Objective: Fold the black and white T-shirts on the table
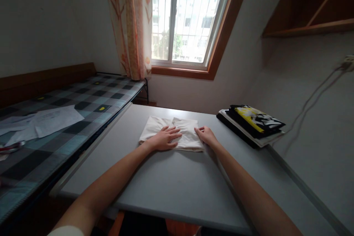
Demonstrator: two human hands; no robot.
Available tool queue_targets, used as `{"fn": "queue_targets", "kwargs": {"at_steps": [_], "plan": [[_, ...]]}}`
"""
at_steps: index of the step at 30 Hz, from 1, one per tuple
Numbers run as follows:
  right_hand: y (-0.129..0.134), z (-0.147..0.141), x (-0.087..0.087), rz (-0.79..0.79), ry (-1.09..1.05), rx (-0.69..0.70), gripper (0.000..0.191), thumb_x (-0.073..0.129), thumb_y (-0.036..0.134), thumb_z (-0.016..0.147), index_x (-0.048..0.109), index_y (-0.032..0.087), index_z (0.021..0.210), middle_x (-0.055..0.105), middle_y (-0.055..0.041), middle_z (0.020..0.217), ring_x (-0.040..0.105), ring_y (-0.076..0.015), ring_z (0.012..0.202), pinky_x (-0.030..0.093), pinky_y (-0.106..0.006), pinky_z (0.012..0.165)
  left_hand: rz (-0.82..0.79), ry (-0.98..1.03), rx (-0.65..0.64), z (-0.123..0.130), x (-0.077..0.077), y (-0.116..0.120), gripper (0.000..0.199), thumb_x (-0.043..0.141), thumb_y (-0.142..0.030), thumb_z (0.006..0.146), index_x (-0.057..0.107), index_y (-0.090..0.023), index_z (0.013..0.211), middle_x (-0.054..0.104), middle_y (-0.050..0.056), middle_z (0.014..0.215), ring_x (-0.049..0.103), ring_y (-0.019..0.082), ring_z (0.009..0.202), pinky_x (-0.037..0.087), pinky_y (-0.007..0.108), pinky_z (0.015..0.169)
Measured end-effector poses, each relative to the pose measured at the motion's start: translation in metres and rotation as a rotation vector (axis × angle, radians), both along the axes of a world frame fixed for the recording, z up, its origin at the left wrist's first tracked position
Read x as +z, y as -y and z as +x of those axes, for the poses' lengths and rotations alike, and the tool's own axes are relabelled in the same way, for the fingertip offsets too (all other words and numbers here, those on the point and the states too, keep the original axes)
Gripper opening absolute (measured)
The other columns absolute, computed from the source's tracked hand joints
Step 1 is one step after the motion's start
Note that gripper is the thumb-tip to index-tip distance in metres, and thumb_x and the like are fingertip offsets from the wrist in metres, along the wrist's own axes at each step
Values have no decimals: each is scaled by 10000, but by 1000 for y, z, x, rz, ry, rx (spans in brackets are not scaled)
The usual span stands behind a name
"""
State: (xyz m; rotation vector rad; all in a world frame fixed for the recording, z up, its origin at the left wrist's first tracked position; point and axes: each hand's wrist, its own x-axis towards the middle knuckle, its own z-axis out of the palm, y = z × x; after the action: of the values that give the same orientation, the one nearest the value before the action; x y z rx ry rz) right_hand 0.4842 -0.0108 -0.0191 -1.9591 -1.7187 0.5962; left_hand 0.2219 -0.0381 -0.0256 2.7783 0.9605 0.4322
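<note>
A cream-white cloth (189,125), folded into a flat rectangle, lies on the grey table (177,180). Spread over its middle, palm down, is my left hand (165,138), fingers apart and pointing right. My right hand (206,135) is at the cloth's right edge, with thumb and fingers pinched on it. Small wrinkles and a raised fold show near the cloth's top middle.
A stack of folded clothes (251,123), black, white and yellow, sits at the table's back right. Left of the table is a bed (110,94) with a checked cover and papers (58,120). A cable (306,99) hangs along the right wall.
</note>
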Motion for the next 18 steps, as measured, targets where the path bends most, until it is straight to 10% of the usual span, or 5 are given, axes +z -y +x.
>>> {"fn": "queue_targets", "kwargs": {"at_steps": [7,18], "plan": [[12,-11,-13,126,173,125,471,461,524,890,646,121,1048,703,-213,1046,660,-304,958,488,-351,786,-44,46,0,-2,2,1,610,573,-240,834,455,-319,1426,381,46,1535,313,241,1429,164,463,1185],[23,6,0,133,-61,168,314,537,346,867,519,164,1122,694,-135,1039,667,-240,925,502,-307,753,6,99,-2,1,6,2,506,514,-422,931,477,-274,1413,429,82,1503,374,242,1394,251,438,1170]]}}
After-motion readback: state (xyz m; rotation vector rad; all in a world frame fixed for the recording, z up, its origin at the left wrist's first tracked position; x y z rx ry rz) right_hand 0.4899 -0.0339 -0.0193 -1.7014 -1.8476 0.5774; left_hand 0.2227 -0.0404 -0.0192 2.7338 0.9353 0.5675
